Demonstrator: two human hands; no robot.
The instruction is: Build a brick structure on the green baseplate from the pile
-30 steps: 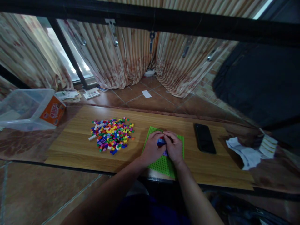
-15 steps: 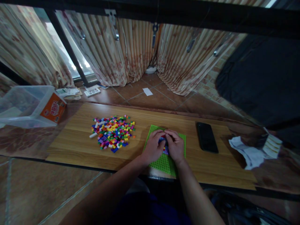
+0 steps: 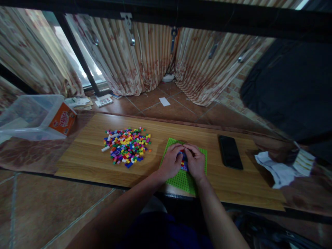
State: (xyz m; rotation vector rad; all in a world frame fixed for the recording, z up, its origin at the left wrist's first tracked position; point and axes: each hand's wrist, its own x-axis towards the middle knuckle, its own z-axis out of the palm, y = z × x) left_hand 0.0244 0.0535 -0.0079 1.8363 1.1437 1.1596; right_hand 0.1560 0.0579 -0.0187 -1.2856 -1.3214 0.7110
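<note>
A green studded baseplate (image 3: pixel 180 182) lies near the front edge of the wooden board. On it stands a small build of toy bricks (image 3: pixel 184 166) in red, blue, yellow and purple, mostly hidden between my hands. My left hand (image 3: pixel 171 161) curls around its left side, and my right hand (image 3: pixel 196 163) closes in from the right. The fingertips of both meet at the top of the build. Whether a loose brick is pinched there is too small to tell. Left of the plate spreads a pile of mixed coloured bricks (image 3: pixel 127 146).
A black phone (image 3: pixel 230 152) lies right of the plate on the wooden board (image 3: pixel 88 162). Crumpled white paper (image 3: pixel 276 171) is at the right end. A clear plastic bin (image 3: pixel 33 116) with an orange label stands at the left, near some papers (image 3: pixel 77 101).
The whole view has shifted slightly, so the scene sits a little farther right. Both hands stay at the brick build with almost the same grip.
</note>
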